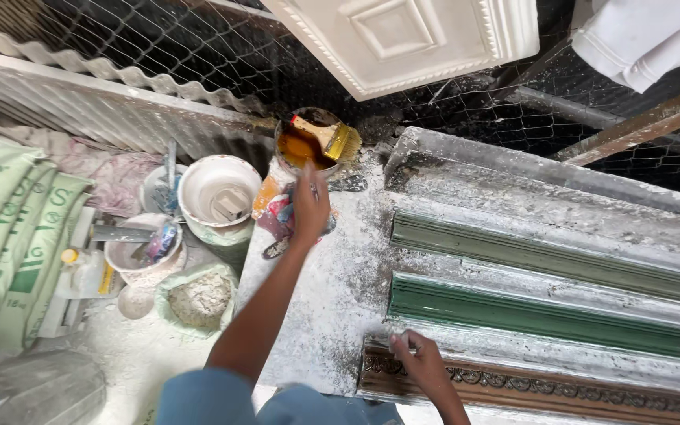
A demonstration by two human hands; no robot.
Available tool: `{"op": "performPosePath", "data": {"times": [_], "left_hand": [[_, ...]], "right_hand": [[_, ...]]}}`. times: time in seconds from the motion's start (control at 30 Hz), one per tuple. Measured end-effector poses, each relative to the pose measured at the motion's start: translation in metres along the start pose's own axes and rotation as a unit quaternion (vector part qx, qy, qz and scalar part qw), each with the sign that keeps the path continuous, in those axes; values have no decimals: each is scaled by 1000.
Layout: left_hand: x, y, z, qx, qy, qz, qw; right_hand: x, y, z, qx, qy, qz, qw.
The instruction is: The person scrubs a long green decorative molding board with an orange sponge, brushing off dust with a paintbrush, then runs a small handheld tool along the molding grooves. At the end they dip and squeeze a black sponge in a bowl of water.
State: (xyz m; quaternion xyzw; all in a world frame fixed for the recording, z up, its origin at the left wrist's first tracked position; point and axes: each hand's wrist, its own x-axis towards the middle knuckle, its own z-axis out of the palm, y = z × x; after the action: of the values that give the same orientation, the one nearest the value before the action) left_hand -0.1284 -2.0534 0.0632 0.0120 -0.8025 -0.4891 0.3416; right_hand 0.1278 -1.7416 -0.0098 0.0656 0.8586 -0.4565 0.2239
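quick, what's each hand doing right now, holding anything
left hand: reaching over a multicoloured crumpled rag, fingers curled; grip cannot be told.
right hand: closed, resting on the brown ornate carved moulding strip; whether it holds anything cannot be told.

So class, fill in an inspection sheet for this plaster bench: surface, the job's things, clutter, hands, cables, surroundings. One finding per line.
Surface: bench top dusted with white powder and flecks.
Job's things: brush lying across a tin of amber liquid; coloured rag under the left hand; long green moulds and a brown carved mould.
Clutter: white bucket, small tubs with tools, open bag of powder, green-printed sacks.
Hands: left hand on the rag near the tin; right hand on the brown mould's end.
Cables: nothing seen.
Surroundings: wire mesh, white cast panel, corrugated sheet.
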Motion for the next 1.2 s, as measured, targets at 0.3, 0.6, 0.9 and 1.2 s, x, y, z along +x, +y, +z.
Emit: {"op": "performPosePath", "data": {"times": [0.3,0.6,0.9,1.2], "left_hand": [[-361,36,-198,45,-595,-237,767],[-496,39,-250,172,-616,-276,717],[-477,73,-273,111,-360,-298,877],[-405,-24,-325,116,-547,-278,781]], "right_hand": [[-72,83,34,-39,-142,38,988],[-160,160,87,-55,-178,62,981],[-175,159,122,-2,-126,-16,992],[-119,64,196,-59,-255,49,964]]}}
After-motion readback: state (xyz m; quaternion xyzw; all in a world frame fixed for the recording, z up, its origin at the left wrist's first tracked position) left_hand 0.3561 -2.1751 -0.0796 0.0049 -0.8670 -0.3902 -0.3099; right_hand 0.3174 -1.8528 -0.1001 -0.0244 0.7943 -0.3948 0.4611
